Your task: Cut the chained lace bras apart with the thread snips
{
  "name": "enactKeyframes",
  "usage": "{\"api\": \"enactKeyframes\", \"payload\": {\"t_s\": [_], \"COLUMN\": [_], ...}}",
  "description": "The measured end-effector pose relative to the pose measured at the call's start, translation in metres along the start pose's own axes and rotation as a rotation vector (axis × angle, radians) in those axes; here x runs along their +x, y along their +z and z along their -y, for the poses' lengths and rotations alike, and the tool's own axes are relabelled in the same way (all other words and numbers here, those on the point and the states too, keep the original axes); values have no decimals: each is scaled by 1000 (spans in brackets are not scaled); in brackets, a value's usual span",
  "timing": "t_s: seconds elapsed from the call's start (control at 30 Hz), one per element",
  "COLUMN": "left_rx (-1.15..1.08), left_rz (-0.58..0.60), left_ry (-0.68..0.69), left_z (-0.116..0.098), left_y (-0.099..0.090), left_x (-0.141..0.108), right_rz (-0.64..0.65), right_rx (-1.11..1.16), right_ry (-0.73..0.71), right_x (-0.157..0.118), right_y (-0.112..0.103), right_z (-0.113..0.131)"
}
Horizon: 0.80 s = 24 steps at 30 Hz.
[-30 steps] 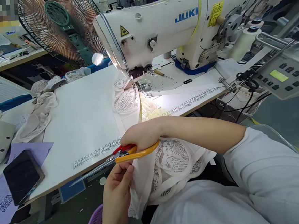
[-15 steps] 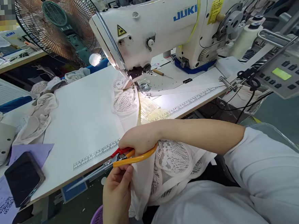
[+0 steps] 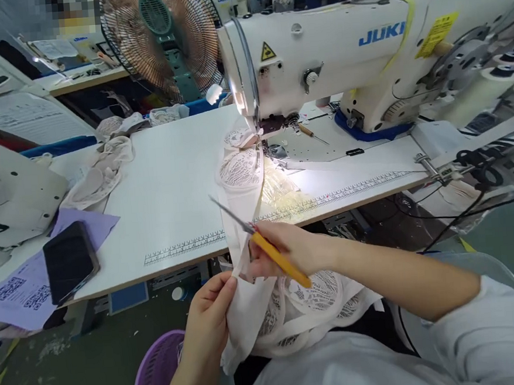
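My left hand (image 3: 212, 307) pinches the edge of a white fabric strip in front of the table. Close by on its right, my right hand (image 3: 283, 249) is closed around scissors with orange handles (image 3: 281, 260), their blades pointing up and left over the strip. Pale lace garments (image 3: 314, 294) hang from the strip across my lap. The strip runs up to a lace cup (image 3: 241, 169) lying on the table, under the needle area of the white sewing machine (image 3: 291, 55).
A phone (image 3: 70, 261) rests on purple paper (image 3: 26, 288) at the table's left. More lace pieces (image 3: 101, 171) lie beyond it. A fan (image 3: 162, 41) stands behind the table (image 3: 172, 186). A purple basket (image 3: 157, 369) is on the floor.
The scissors have swung from pointing down-left to pointing up-left, and my right hand has moved right, away from my left hand. The view has turned left.
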<state>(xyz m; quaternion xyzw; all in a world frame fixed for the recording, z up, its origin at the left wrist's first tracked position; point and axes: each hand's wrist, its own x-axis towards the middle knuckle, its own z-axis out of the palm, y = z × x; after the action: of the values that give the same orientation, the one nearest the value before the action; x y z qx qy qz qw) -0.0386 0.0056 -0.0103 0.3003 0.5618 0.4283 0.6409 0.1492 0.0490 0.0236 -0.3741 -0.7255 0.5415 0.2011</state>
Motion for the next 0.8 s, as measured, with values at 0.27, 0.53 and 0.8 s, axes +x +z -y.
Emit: {"api": "enactKeyframes", "payload": {"t_s": [0.27,0.53,0.8], "left_rx": [53,117,140], "left_rz": [-1,23,1], "left_ry": [41,49,93], "left_z": [4,1,-1], "left_y": [-14,-10,-11], "left_x": [-1,-7,-11], "right_rz": [263,238,216], "right_rx": [-336,-354,-423], "right_ry": [192,222,278], "right_x": [-48,-36,-25], "right_y": [21,29,36], "right_z": [-27,-16,-2]}}
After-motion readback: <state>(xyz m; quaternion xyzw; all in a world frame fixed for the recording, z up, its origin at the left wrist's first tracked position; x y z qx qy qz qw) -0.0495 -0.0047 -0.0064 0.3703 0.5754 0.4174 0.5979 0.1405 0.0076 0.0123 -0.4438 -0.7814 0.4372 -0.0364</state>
